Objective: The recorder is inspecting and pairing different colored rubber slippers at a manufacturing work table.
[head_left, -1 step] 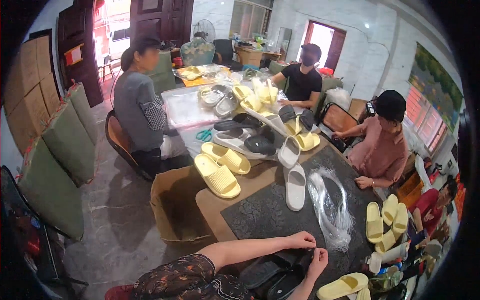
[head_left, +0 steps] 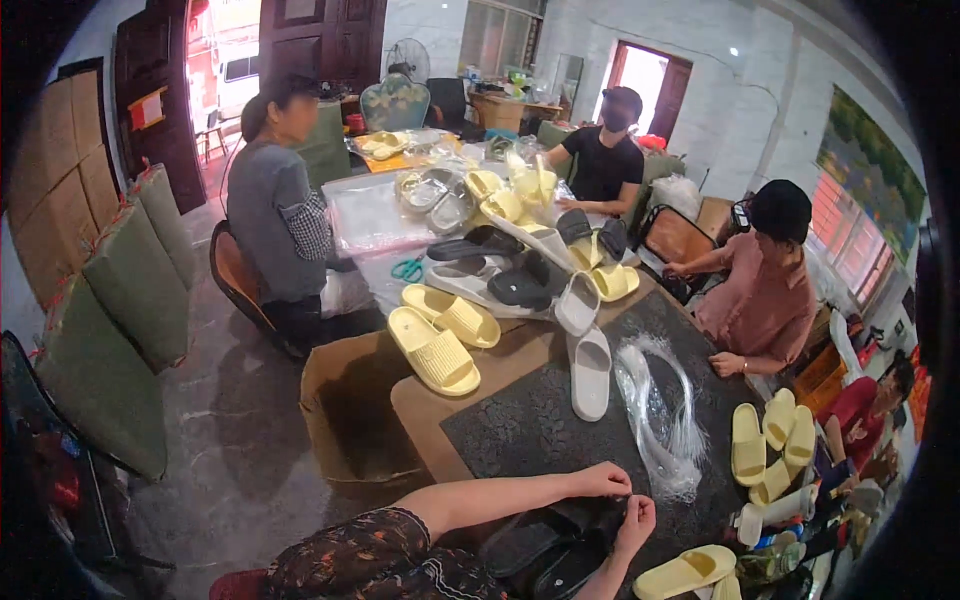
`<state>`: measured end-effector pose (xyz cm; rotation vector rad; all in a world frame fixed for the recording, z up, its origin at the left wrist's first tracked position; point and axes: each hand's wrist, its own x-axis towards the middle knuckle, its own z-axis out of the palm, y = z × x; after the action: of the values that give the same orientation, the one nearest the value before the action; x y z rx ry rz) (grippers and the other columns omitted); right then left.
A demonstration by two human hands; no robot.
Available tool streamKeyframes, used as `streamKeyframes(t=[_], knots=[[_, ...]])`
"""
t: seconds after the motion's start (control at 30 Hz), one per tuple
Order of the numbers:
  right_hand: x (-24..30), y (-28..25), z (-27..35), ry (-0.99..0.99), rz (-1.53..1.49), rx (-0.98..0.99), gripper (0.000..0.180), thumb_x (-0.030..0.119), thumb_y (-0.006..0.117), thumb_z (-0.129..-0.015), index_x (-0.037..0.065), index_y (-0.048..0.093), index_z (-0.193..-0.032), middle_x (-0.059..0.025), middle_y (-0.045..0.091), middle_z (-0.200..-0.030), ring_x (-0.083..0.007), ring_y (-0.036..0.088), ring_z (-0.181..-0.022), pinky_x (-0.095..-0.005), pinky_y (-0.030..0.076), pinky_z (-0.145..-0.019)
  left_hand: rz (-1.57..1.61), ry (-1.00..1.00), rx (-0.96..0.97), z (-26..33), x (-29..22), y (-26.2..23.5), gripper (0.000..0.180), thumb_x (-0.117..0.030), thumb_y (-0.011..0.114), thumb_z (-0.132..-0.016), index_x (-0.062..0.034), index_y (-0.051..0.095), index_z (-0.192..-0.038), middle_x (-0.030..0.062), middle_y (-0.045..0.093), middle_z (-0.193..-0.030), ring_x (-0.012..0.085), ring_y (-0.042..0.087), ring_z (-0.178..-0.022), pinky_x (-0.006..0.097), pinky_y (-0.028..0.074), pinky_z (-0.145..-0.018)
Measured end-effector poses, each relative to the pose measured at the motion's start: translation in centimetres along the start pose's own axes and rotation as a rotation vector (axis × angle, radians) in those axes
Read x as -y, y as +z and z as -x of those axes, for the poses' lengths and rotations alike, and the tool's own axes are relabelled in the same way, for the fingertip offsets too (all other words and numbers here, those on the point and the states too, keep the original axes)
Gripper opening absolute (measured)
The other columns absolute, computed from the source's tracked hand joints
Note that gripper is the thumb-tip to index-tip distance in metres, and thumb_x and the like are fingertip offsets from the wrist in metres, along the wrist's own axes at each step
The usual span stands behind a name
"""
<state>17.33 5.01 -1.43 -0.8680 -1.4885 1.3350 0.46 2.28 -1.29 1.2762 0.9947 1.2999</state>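
Note:
Close to the lower edge, a pair of black slippers (head_left: 522, 543) lies beneath my forearms. My left hand (head_left: 601, 480) is pinched closed just above and beyond them, its fingertips near those of my right hand (head_left: 636, 520). My right hand is also pinched, thumb against fingers. Anything thin between the fingers is too small to make out. Right beside my hands, a bundle of clear plastic strands (head_left: 672, 462) lies on the dark patterned mat (head_left: 520, 425). A single grey slipper (head_left: 590, 375) rests beyond it.
Yellow slippers (head_left: 435, 350) and a heap of grey, black and yellow ones cover the far table. More yellow slippers (head_left: 748, 445) are at right. An open cardboard box (head_left: 345, 375) stands left of the table. Teal scissors (head_left: 408, 270) lie farther back. Several people sit around.

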Motion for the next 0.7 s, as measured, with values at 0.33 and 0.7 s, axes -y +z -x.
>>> streamKeyframes(t=[0.33, 0.7], knots=[[0.62, -0.03, -0.06, -0.015, -0.028, 0.024, 0.009, 0.012, 0.060, -0.090, 0.006, 0.057, -0.084, 0.0057, 0.049, -0.069, -0.0027, 0.040, -0.061, -0.0175, 0.031, -0.055, 0.027, 0.001, 0.061, -0.50, 0.40, 0.05, 0.022, -0.025, 0.061, -0.087, -0.0035, 0.064, -0.083, -0.0054, 0.054, -0.070, 0.0048, 0.048, -0.065, 0.023, 0.041, -0.059], [0.41, -0.30, 0.28, -0.011, -0.020, -0.017, 0.010, 0.013, 0.062, -0.090, 0.007, 0.057, -0.083, 0.0063, 0.047, -0.069, -0.0027, 0.039, -0.060, -0.0178, 0.029, -0.054, 0.081, -0.030, 0.096, -0.20, 0.14, 0.40, 0.021, -0.025, 0.062, -0.083, -0.0051, 0.065, -0.078, -0.0043, 0.056, -0.066, 0.0060, 0.050, -0.062, 0.023, 0.041, -0.057]])
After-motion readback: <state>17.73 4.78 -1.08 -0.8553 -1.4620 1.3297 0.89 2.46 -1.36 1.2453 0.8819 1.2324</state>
